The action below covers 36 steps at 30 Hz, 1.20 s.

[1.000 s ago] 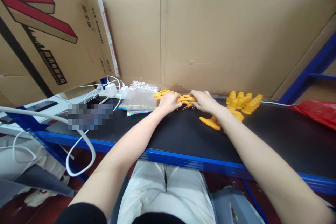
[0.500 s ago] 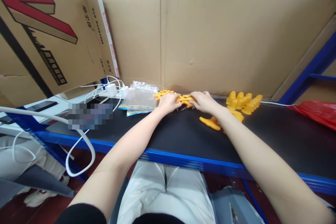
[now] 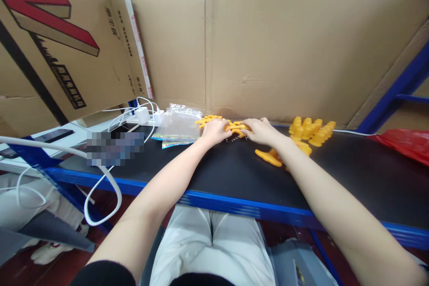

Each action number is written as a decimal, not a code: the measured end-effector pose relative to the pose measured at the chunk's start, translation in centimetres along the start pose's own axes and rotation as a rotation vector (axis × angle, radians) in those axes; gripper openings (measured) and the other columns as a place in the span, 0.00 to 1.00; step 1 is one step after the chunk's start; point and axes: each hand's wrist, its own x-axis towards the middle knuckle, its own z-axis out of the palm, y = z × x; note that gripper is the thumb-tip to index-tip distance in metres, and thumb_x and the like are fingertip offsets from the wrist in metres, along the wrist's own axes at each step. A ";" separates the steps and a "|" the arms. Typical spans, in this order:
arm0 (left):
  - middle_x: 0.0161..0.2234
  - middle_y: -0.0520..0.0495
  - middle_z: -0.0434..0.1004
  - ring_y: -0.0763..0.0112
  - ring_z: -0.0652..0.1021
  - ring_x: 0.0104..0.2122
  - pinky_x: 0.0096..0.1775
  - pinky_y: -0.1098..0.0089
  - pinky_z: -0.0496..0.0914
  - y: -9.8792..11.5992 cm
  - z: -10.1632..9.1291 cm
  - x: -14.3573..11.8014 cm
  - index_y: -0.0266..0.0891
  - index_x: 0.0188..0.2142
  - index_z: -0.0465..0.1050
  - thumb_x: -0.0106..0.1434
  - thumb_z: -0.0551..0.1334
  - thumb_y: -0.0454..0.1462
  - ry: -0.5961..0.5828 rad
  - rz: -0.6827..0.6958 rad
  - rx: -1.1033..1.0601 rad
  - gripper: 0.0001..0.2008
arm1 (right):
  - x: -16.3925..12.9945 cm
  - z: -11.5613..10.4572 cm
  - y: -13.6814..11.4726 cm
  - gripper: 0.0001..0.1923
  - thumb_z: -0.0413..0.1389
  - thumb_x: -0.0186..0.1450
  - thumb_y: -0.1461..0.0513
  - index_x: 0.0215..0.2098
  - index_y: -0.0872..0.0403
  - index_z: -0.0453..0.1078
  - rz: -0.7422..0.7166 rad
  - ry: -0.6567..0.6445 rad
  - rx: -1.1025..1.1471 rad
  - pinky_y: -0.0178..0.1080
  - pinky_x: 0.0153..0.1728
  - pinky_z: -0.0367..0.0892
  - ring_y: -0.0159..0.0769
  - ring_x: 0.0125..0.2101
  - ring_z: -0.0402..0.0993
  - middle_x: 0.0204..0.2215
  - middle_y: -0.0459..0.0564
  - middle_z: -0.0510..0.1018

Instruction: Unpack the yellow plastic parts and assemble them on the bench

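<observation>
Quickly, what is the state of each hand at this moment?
Left hand: closed on the yellow plastic pieces.
Right hand: closed on the same pieces.

Yellow pieces point(image 3: 236, 127): partly covered by left hand point(image 3: 216, 131) and right hand point(image 3: 261, 130); grip and finger positions not discernible. Small metal bits point(image 3: 234, 138) beneath: too small to identify. Red item point(image 3: 404, 142): cut off at right edge. Blurred patch point(image 3: 115, 148): contents unreadable.
</observation>
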 end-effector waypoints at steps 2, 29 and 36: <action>0.36 0.45 0.79 0.62 0.77 0.38 0.36 0.69 0.68 -0.1 0.0 0.0 0.41 0.41 0.76 0.59 0.59 0.44 0.002 0.003 0.002 0.14 | 0.0 0.0 -0.1 0.15 0.45 0.67 0.58 0.46 0.53 0.67 0.009 -0.020 -0.011 0.43 0.40 0.54 0.45 0.45 0.70 0.47 0.56 0.75; 0.35 0.46 0.79 0.62 0.77 0.36 0.35 0.68 0.68 -0.1 0.2 0.0 0.42 0.40 0.76 0.58 0.59 0.44 -0.008 0.004 -0.028 0.13 | 0.0 -0.1 0.5 0.12 0.48 0.65 0.59 0.44 0.53 0.68 0.000 -0.012 -0.043 0.45 0.42 0.56 0.45 0.45 0.70 0.44 0.55 0.76; 0.39 0.46 0.80 0.61 0.77 0.39 0.38 0.66 0.69 -0.4 0.2 0.0 0.44 0.45 0.76 0.58 0.61 0.44 -0.013 -0.066 -0.054 0.17 | 0.1 -0.2 1.6 0.10 0.51 0.64 0.58 0.41 0.53 0.66 0.029 0.037 -0.060 0.43 0.41 0.54 0.44 0.42 0.71 0.41 0.54 0.77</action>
